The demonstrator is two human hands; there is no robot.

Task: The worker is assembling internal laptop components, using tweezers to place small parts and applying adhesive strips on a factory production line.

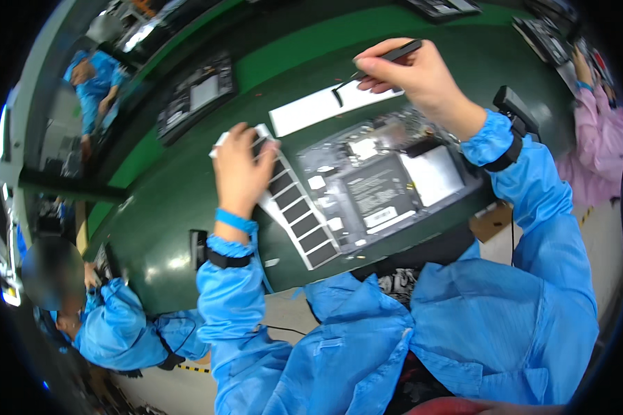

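My right hand (412,72) is closed around slim black tweezers (403,51). At their lower tip hangs a small dark strip (337,97), over a long white sheet (304,114). My left hand (241,169), slightly blurred, lies with fingers apart on the upper end of a white strip carrying a row of black rectangular stickers (302,216). Just right of that strip lies an opened laptop chassis (356,242), its inside facing up. A dark grey battery (379,190) fills its middle, and a silvery plate (432,176) sits to its right.
Another opened laptop chassis (199,93) stands at the far left of the green table (163,232). More device parts (543,41) lie at the far right, near a person in pink (595,138). People in blue sit at left. A brown box (490,221) is by the near edge.
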